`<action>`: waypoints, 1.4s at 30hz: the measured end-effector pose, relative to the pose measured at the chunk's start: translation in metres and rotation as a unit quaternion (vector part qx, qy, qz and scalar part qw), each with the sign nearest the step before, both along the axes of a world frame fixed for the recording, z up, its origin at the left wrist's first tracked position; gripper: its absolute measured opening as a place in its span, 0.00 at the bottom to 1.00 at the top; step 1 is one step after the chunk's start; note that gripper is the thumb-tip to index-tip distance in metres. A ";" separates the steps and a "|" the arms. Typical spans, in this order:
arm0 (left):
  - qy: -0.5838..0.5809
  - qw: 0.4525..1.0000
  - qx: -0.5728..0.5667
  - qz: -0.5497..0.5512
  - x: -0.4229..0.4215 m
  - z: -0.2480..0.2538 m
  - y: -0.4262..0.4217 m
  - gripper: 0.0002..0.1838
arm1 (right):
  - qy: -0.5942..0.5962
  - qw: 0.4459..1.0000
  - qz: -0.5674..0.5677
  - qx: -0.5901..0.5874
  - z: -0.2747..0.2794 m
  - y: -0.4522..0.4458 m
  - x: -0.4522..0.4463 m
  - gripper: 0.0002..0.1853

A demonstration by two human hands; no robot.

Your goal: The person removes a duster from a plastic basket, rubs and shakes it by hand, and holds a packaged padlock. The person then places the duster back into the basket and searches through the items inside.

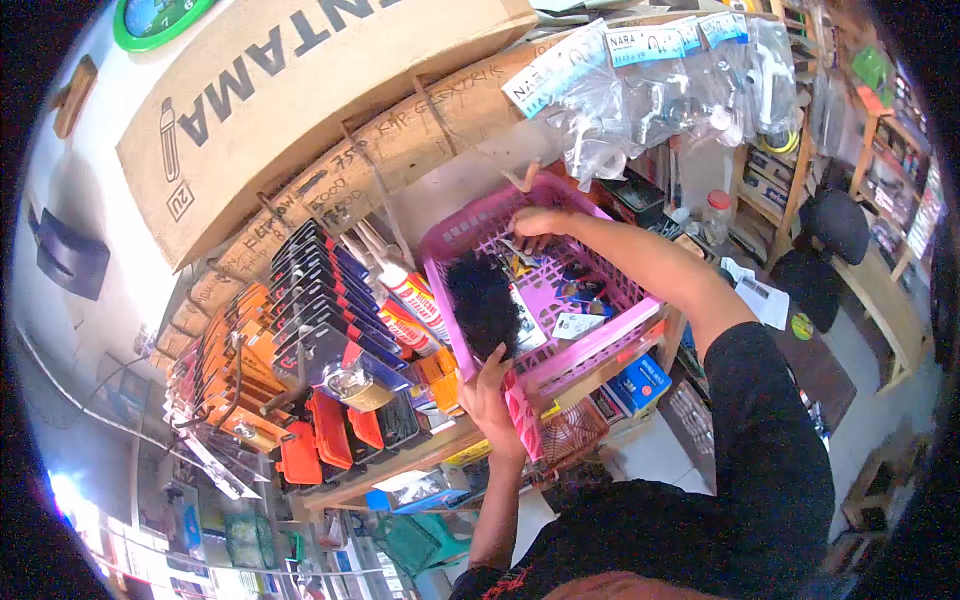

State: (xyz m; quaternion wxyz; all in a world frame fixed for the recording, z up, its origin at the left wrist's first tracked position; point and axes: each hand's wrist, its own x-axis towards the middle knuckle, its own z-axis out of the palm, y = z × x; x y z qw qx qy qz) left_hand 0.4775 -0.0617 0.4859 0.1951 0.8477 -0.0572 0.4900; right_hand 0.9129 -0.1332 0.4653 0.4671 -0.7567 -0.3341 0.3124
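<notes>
A pink plastic basket (597, 362) with slotted walls stands in front of me on a wooden shelf. My left hand (490, 405) is closed at its near left corner, with the thumb over the rim. Against that palm lies a pink patterned strip (521, 412); whether the fingers also grip it is unclear. Reaching into the basket's far side, my right hand (538, 228) has its fingers curled down at small items, and what they pinch is hidden. Inside are a black fluffy bundle (481, 305), a white card (578, 326) and small blue packets (583, 290).
Hanging padlock packs (340, 365) and orange packs (250, 370) crowd the left, beside red-and-white tubes (410, 300). Above hang clear bags of taps (680, 100) and a long cardboard box (300, 110). A blue 3M box (640, 385) sits below the basket's right side.
</notes>
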 end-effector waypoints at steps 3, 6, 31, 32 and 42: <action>0.003 1.000 -0.022 -0.020 0.000 0.002 -0.001 0.24 | -0.438 0.852 0.032 -0.284 -0.003 0.003 -0.009 0.20; 0.041 0.998 -0.042 -0.015 -0.003 0.009 -0.001 0.19 | -0.437 0.847 0.147 -0.263 -0.054 -0.001 0.024 0.18; -0.024 0.999 -0.015 0.018 0.002 -0.004 -0.001 0.16 | -0.470 0.808 0.086 -0.346 0.059 0.003 -0.091 0.35; -0.022 0.999 -0.020 0.019 0.003 -0.005 0.000 0.16 | -0.473 0.801 0.082 -0.358 0.056 0.003 -0.084 0.34; -0.033 0.999 -0.037 0.005 0.001 0.005 -0.006 0.17 | -0.426 0.869 0.038 -0.249 0.042 -0.002 -0.096 0.29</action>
